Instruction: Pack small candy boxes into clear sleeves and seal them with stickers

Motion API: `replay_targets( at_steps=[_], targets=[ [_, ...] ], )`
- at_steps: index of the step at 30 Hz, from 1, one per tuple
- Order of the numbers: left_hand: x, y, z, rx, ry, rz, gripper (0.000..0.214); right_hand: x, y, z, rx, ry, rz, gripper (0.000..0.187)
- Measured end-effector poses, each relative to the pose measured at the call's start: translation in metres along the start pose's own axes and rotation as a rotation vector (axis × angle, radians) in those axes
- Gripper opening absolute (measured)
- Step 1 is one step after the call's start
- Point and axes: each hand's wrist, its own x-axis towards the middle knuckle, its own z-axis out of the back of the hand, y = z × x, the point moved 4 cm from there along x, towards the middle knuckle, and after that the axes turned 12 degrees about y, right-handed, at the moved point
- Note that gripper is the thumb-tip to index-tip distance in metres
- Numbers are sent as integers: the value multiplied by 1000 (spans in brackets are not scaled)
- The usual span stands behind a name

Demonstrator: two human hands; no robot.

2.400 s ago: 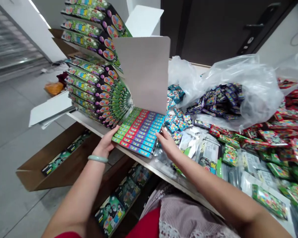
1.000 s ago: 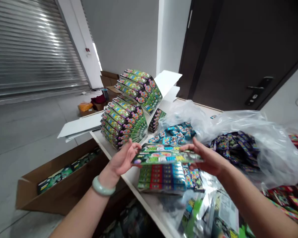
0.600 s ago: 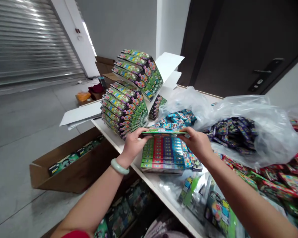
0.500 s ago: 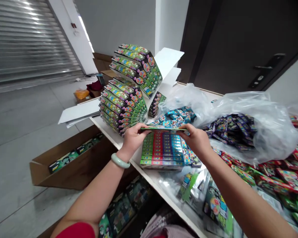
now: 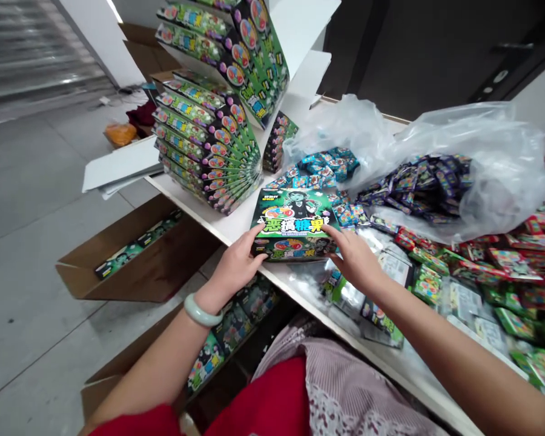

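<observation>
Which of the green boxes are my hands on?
The closed green box lying flat at the table edge; the others sit fanned in stacks behind.

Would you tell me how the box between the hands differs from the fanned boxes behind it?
The closed box lies flat and alone, lid up, with the left hand and right hand on its sides. The fanned boxes lean stacked together, untouched. Both share green printing.

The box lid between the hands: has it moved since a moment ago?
Yes. The lid has come down toward the table and now lies flat on the box, left hand and right hand at its front corners.
</observation>
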Motion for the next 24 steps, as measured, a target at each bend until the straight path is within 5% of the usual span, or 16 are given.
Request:
replay_targets(
  at_steps=[11, 24],
  targets=[
    [-17, 22, -33, 509, -281, -196, 53, -14, -9, -36, -118, -259, -34, 43],
    [-14, 18, -24, 584, -345, -334, 53, -13, -8, -37, -105, -325, -23, 43]
  ],
)
